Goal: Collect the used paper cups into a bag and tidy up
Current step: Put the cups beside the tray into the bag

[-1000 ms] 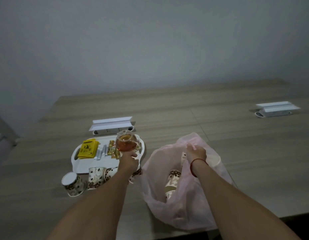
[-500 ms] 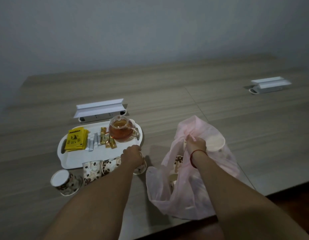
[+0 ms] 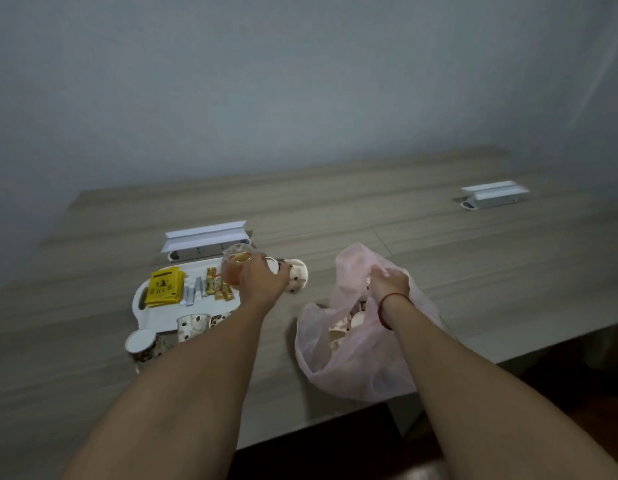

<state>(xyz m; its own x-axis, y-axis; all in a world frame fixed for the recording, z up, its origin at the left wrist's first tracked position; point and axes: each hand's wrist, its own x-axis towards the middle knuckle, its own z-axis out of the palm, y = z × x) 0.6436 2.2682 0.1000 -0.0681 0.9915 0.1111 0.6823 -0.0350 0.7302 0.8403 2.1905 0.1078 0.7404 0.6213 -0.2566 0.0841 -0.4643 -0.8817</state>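
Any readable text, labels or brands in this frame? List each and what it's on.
"Sunshine": my best reading of the blurred black heading on the yellow packets on the white tray.
Smaller print under it: too blurred to read.
Sachets beside them: print unreadable.
Paper cups: only a dot pattern, no words.

Wooden table (image 3: 335, 216) with tray (image 3: 162, 315), bag (image 3: 363, 368), cups (image 3: 143, 344).

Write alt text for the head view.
A person's left hand carries a spotted paper cup toward a thin pink plastic bag that the right hand holds open on a wooden table. Two more cups stand near a white tray of sachets.
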